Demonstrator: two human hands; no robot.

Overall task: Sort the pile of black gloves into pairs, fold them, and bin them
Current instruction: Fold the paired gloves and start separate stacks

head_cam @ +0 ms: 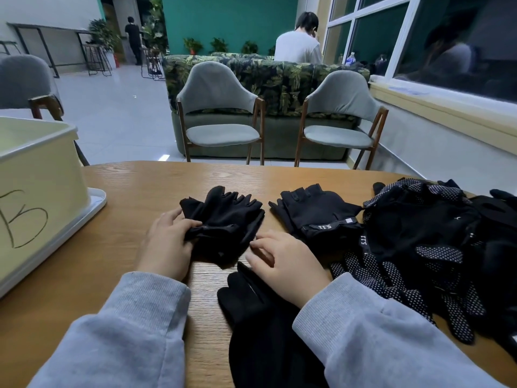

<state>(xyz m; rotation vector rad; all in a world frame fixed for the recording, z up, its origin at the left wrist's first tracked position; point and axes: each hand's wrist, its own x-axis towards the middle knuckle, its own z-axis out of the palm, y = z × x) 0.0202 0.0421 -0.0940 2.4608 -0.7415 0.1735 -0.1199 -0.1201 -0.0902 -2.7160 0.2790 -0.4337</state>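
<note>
You were mid-fold: left hand pinched the fingerless pair mid-tabletop, right hand empty, fingers loosely curled; next, the bin.

Wood-grain counter, rounded far edge. Behind it 2 grey padded chairs w/ wooden legs, side by side, facing this way. 3rd grey chair at far left, partly cut off. Leaf-print sofa just behind the 2 chairs; person in white top sits beyond it, back turned. Teal wall w/ potted plants along its base. Windows on right, dark outside. Person in black stands far back left, near bar stools.
</note>
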